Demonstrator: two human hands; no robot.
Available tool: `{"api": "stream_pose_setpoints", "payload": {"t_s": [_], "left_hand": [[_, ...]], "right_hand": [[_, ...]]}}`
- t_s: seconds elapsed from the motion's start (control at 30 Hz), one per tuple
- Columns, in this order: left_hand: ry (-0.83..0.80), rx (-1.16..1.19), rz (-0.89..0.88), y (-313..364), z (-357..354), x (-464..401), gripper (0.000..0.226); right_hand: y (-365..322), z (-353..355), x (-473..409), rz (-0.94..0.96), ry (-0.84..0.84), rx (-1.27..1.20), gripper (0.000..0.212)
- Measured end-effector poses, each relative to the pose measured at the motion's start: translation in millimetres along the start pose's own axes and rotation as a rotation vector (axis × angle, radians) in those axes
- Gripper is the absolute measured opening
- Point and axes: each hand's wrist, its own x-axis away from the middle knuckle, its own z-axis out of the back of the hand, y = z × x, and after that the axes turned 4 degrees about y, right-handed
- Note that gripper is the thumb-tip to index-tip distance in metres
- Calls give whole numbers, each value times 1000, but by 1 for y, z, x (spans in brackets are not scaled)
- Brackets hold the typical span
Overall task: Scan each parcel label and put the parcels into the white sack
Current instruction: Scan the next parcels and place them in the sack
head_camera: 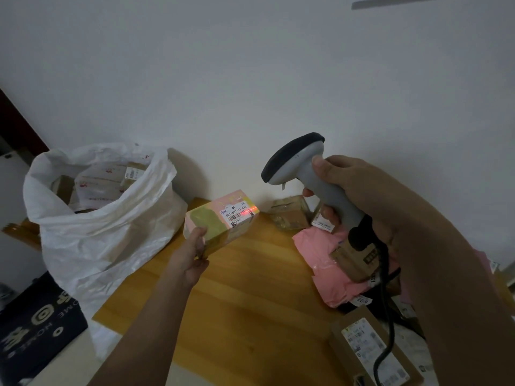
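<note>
The left hand [192,250] grips the near end of a pink and green parcel box [220,221], fingers curled round its edge, holding it tilted above the wooden table [245,288]. Its white shipping label [238,214] faces up, and a red scan line [249,210] falls across the label's far edge. At 3 o'clock from the box, the right hand [359,196] is wrapped tight round the handle of a grey barcode scanner [302,168], thumb on top, the dark head aimed down toward the label; a black cable [386,316] hangs from the handle's base.

The white sack [106,224] stands open at 9 o'clock from the box, on the table's left end, with several parcels [108,182] already inside. At 3 to 5 o'clock lie more parcels: a pink mailer bag [320,254], a tape-wrapped brown box [289,213] against the wall, and a flat brown carton [370,349] with a label. A dark printed box [36,324] sits below the sack at 8 o'clock.
</note>
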Motion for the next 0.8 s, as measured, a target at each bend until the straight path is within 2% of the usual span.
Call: {"api": "stream_pose_setpoints", "payload": {"t_s": [0.3, 0.5, 0.7, 0.8], "left_hand": [[21, 21, 25, -12, 6, 7, 63], [23, 156, 65, -21, 8, 10, 67], [-52, 372, 205, -31, 14, 9, 82], [-50, 336, 206, -29, 18, 10, 84]], "right_hand": [[13, 2, -3, 4, 13, 16, 38], [34, -5, -16, -10, -39, -98, 38], [67, -33, -28, -44, -48, -250, 36], [77, -57, -31, -67, -7, -317, 28]]}}
